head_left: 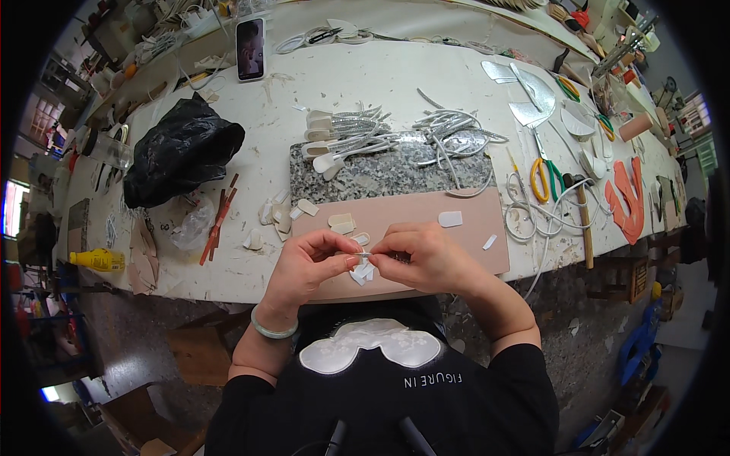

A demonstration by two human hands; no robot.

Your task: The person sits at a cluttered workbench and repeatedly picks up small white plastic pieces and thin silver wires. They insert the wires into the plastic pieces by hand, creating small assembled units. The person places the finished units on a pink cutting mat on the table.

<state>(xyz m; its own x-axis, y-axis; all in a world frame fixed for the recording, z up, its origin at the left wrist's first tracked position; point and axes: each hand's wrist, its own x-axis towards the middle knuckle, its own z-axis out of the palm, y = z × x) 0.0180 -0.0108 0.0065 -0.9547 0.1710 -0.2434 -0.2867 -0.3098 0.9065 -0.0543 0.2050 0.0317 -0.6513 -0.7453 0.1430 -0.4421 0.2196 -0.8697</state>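
Over the pinkish board (407,210), our left hand (304,263) and right hand (427,256) had fingers (334,242) clamped on a pale piece (364,255).

A small pale piece (364,255) lies roughly level, pinched between fingers (338,265).

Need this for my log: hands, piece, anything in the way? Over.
Left hand, right hand: both pinching small pale piece. Held over pink board. White tabs lie close by; nothing visibly blocking.

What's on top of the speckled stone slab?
Silver cords with pale end tabs lie partly on its left, loose silver cords partly on its right. The slab directly beneath them is covered.
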